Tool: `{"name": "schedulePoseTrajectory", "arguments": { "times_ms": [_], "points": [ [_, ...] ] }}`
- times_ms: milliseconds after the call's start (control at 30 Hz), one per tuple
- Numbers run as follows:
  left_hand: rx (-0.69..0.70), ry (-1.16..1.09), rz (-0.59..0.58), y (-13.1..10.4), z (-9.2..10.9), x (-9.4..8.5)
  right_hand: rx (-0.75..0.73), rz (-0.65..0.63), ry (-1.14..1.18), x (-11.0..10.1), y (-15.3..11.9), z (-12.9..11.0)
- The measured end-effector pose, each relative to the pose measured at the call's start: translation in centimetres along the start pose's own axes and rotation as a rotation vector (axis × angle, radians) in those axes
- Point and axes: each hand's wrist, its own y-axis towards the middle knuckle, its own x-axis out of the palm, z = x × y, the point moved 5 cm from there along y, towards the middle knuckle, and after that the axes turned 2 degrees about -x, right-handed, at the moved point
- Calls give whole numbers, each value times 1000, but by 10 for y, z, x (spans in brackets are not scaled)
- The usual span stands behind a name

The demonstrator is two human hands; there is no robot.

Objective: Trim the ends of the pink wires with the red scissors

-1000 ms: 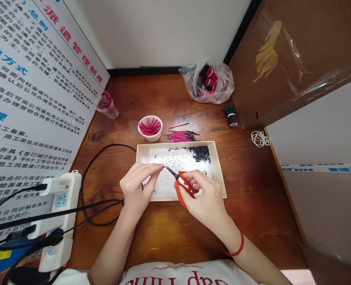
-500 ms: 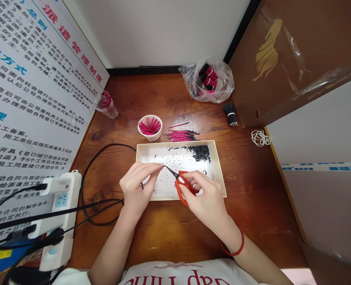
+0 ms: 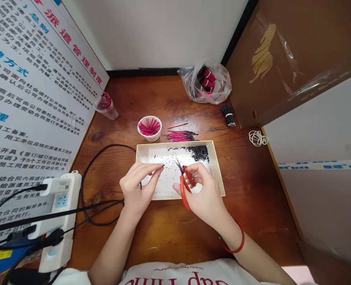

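Note:
My left hand [image 3: 140,182] is closed in a pinch on a thin black wire [image 3: 141,185]; one dark end pokes out at the fingertips and another part shows below the palm. With its fingers in the orange handles, my right hand [image 3: 203,188] holds a pair of scissors [image 3: 184,180], blades parted and pointing up and left, apart from the wire. Both hands are over a shallow cream box [image 3: 220,174]. Inside it lie tiny scattered clippings [image 3: 171,180] and a heap of short black pieces [image 3: 201,153] in the far right corner.
Behind the box stand a paper cup [image 3: 153,137] of pink wires and a pile of pink-and-black wires [image 3: 180,136]. Farther off are a plastic bag [image 3: 190,85] with bundles, a black wire bundle [image 3: 229,114], white bands [image 3: 258,138] and a clear cup [image 3: 111,113]. A power strip [image 3: 65,221] with cables is left.
My right hand has drawn the scissors back to the right and turned them more upright, away from the wire end. My left hand has stayed almost still.

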Motion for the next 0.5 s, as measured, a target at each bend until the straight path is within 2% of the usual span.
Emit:
{"name": "schedulePoseTrajectory", "arguments": {
  "times_ms": [167,333,400,500],
  "points": [
    [-18,-103,-35,-2,13,-1,38,-10,365,6,16,-14],
    [-60,-168,-36,-4,19,-6,25,-10,385,7,21,-27],
    [-135,-208,-47,-4,18,-5,-10,19,373,3,25,-31],
    [-344,-315,-61,-5,10,0,-10,66,349,-7,36,-33]
  ]
}}
